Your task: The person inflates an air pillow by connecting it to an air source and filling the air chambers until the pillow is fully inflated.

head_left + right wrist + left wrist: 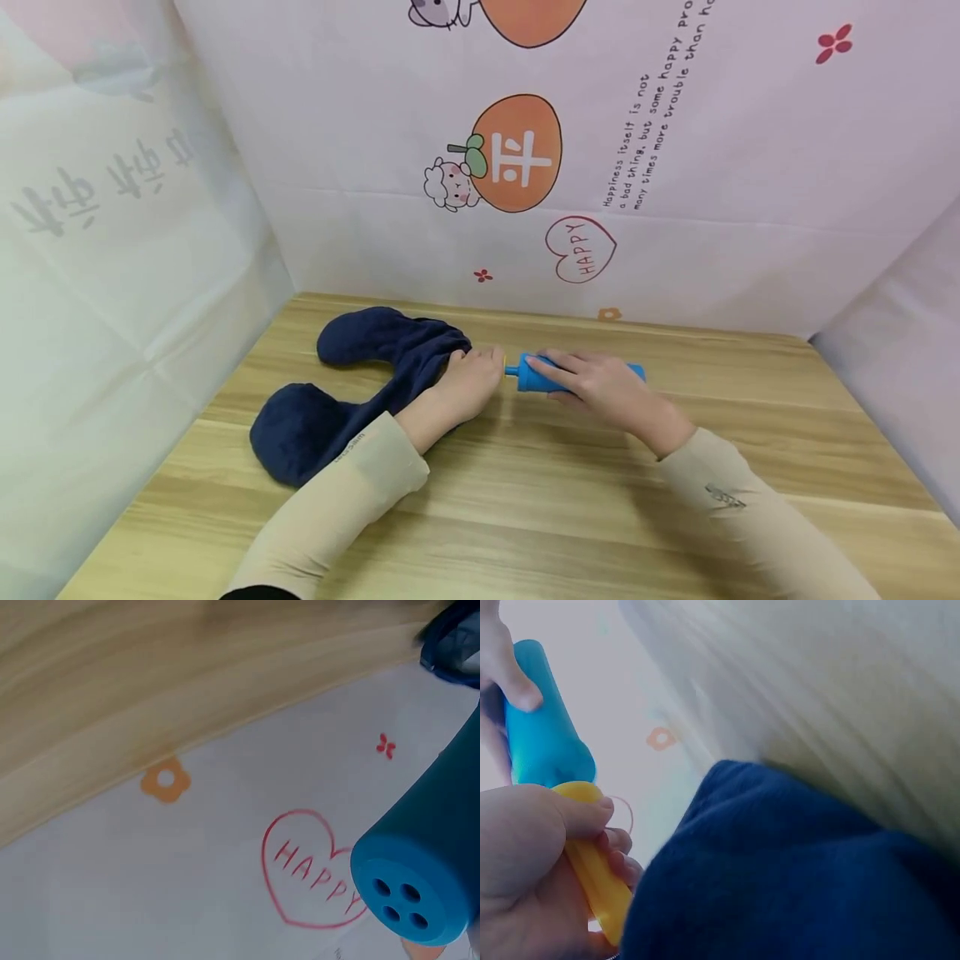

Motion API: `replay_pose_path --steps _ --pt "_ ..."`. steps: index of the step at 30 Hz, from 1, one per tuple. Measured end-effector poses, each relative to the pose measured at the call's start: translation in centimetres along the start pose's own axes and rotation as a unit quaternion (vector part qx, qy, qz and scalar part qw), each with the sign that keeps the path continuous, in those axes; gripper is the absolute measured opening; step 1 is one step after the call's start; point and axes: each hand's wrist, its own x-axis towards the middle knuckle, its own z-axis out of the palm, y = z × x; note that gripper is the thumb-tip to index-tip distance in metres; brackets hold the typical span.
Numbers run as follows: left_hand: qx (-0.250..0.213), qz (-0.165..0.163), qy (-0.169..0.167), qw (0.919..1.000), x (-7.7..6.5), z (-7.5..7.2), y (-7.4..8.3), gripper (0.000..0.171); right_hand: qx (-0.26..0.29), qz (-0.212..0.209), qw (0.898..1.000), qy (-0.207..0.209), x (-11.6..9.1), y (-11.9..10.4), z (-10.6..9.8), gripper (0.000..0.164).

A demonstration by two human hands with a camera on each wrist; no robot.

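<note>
A blue hand pump [528,380] lies level above the wooden table. My right hand [607,388] grips its blue barrel, fingers curled around it. On the other side, my left hand [471,385] holds the yellow handle [598,881], clearest in the left wrist view. In the head view a short blue stem shows between barrel and handle. The barrel's end cap [409,889], with several round holes, faces the right wrist camera. A navy U-shaped neck pillow [300,429] sits left of the pump, wrinkled along its curve, right beside my left hand. Whether pump and pillow touch, I cannot tell.
The wooden table [540,517] spreads around both hands. Behind it rises a white printed cloth [360,242] with cartoon figures and lettering. White sheets hang along the left [127,275] and right [892,333] sides.
</note>
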Motion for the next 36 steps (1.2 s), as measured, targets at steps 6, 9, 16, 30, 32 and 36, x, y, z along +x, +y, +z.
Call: replay_pose_path --steps 6,9,16,30,32,36 --pt "0.019 0.006 0.001 0.9998 -0.2 0.4 0.2 0.01 0.007 0.012 1.0 -0.015 0.8 -0.9 1.1 0.065" --pt "0.022 0.014 -0.001 0.9997 -0.3 0.6 0.1 0.009 0.01 0.024 0.999 -0.027 0.6 -1.0 1.2 0.065" --pt "0.01 0.031 0.012 0.9994 -0.6 0.7 -0.3 0.005 0.013 0.042 0.998 -0.041 -1.5 -0.3 0.0 0.059" --pt "-0.019 0.027 0.014 0.9994 -1.0 0.7 -1.0 0.004 0.009 0.032 0.999 -0.013 -6.7 2.8 -4.6 0.064" --pt "-0.013 0.028 0.017 0.9994 -0.9 0.7 -0.9 0.003 0.009 0.031 0.999 -0.014 -6.9 2.8 -4.9 0.063" --pt "0.001 0.032 0.02 0.9993 -0.7 0.7 -0.5 0.004 0.012 0.028 0.999 -0.016 -6.5 2.4 -4.7 0.064"
